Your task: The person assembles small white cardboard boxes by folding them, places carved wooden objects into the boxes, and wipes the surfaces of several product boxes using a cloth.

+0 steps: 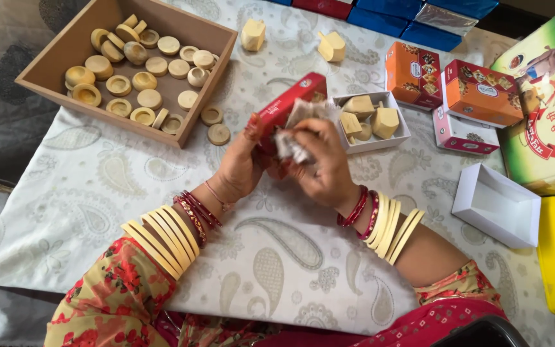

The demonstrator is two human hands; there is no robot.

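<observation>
Red carton point(290, 103) is held raised above the patterned surface point(277, 257), clasped in the left hand point(242, 164). A crinkled clear wrapper point(297, 132) is pinched at its open mouth by the right hand point(322, 160); both grips are closed. Tearing of the wrapper on the carton edge is judged possible. The white tray of wooden pieces point(370, 119) lies just beside and could be knocked.

Your left hand point(242, 168) grips a glossy red cardboard box point(288, 109); your right hand point(321, 164) crumples thin, shiny crinkled wrapping point(295, 128). The tray point(59, 54) is matt, smooth fibreboard holding pale unvarnished wooden rounds point(137, 61). Soft printed cloth point(277, 257) covers your desk
</observation>
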